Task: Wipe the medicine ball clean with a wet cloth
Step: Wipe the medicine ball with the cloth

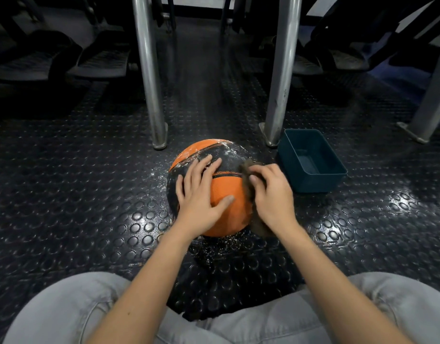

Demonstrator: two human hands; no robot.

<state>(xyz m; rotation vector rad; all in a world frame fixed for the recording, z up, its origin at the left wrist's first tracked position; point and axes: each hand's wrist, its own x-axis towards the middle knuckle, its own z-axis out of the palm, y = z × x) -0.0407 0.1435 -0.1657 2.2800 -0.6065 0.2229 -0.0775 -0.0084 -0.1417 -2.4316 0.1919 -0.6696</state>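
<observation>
Far left: black rubber floor with raised round studs (89, 194), glossy in patches. Grey trouser legs (65, 314) fill the bottom edge; the person sits with knees apart.

Left of centre: a bare silver metal post (149, 70) stands upright, its foot on the floor just behind the ball.

Centre: orange-and-black rubber medicine ball (226, 219) sits on the floor between the knees and the posts.
- It is round, so it has no long axis.
- One orange panel faces the camera; a black band crosses above it. The seam on the far upper side runs from lower left up to the right.
- White specks and smears lie on the far top and on the floor around its base.

Left hand (201, 197) lies flat on the ball's top left, fingers straight and spread, thumb out across the orange panel.

Right hand (271, 194) has its fingers curled around a brown crumpled cloth (260, 228), pressing it to the ball's right flank. The cloth hangs down that side to near the floor. The hands are apart, one on each side of the ball.

Right of centre: a second silver metal post (281, 70), leaning slightly.

Right: a dark teal rectangular plastic tub (316, 182) on the floor, near the ball, open side up.
</observation>
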